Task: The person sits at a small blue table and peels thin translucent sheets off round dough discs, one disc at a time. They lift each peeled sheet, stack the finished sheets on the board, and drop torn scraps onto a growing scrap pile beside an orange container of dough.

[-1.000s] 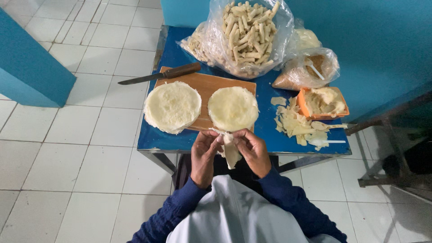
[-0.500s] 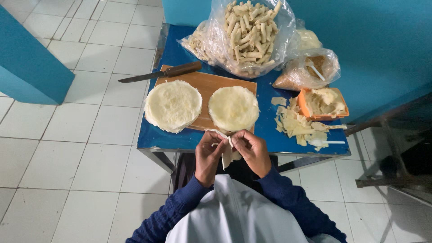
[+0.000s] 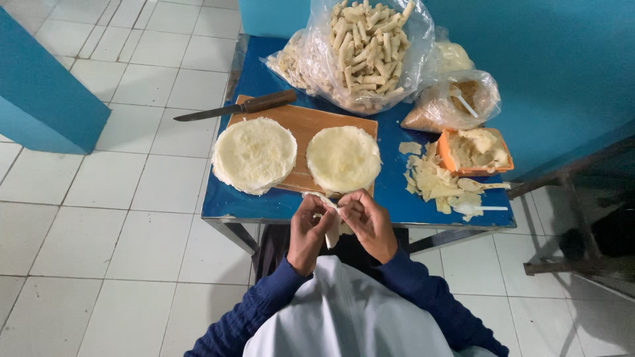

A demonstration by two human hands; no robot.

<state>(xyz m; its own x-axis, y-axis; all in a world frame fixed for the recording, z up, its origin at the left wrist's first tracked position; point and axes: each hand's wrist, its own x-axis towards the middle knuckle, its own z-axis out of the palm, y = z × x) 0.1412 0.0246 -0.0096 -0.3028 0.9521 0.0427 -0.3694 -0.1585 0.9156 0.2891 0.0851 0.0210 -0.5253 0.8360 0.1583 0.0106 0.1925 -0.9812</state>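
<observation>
My left hand (image 3: 308,231) and my right hand (image 3: 366,223) meet at the front edge of the blue table (image 3: 264,205), pinching a thin pale wrapper (image 3: 329,222) between their fingertips. The wrapper hangs folded down between the palms. Just beyond the hands lies a wooden cutting board (image 3: 307,132) bearing two round stacks of pale wrappers, one at the left (image 3: 254,153) and one at the right (image 3: 343,158).
A knife (image 3: 231,108) lies across the board's far left corner. A big clear bag of rolled sticks (image 3: 367,49) stands at the back, smaller bags (image 3: 450,102) beside it. An orange tray of filling (image 3: 475,151) and torn wrapper scraps (image 3: 436,185) lie at the right.
Both hands have drawn closer together and folded the wrapper tighter; less of it hangs below the fingers than a second ago.
</observation>
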